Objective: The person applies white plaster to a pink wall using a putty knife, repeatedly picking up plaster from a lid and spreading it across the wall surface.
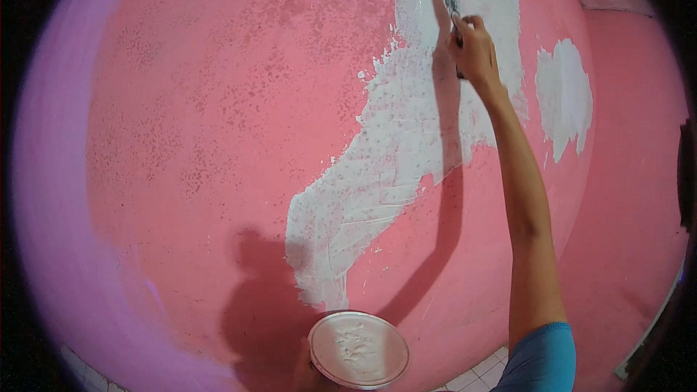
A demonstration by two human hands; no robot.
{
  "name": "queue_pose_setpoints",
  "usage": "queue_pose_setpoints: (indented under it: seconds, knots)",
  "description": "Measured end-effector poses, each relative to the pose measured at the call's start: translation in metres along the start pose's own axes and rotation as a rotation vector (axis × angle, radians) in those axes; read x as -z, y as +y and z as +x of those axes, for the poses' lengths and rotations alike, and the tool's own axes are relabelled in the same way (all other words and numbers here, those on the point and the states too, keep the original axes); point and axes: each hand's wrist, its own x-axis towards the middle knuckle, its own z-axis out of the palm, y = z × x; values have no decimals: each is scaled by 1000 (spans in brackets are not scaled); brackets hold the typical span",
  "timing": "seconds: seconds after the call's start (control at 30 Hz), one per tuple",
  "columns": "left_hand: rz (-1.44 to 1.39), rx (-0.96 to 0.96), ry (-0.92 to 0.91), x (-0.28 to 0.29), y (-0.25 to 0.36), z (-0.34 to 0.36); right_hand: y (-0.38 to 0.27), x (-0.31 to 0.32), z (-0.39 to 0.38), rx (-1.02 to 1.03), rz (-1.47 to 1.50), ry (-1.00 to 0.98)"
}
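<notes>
My right hand [473, 54] is raised near the top of the pink wall [189, 138], closed on the handle of a metal putty knife [448, 1]. The blade is at a broad, uneven patch of white paste [406, 116] that runs diagonally down the wall. A smaller white patch [563, 98] lies to the right. At the bottom, my left hand [305, 363], mostly shadowed and hidden, holds a round shallow container [388, 352] with some white paste [356, 345] inside. My arm casts a long shadow across the wall.
A purple band [54, 174] runs down the wall's left side. Another pink wall face [632, 196] meets it at the right, with a dark object [682, 174] at the far right edge. Pale floor tiles [479, 372] show along the bottom.
</notes>
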Motion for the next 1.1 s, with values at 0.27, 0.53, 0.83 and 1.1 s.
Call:
queue_pose_setpoints:
  seconds: [0.27,0.53,0.83,1.1]
  knots:
    - [40,-6,50,-2,1,-4,-29,-3,-72,-8,-23,-95]
    - [90,-3,99,0,1,-5,-70,51,-129,-42,114,-119]
    - [151,-65,-39,-5,-11,1,-26,2,-29,19,-16,-110]
    - [48,-9,18,6,-11,-5,-77,41,-159,-71,180,-247]
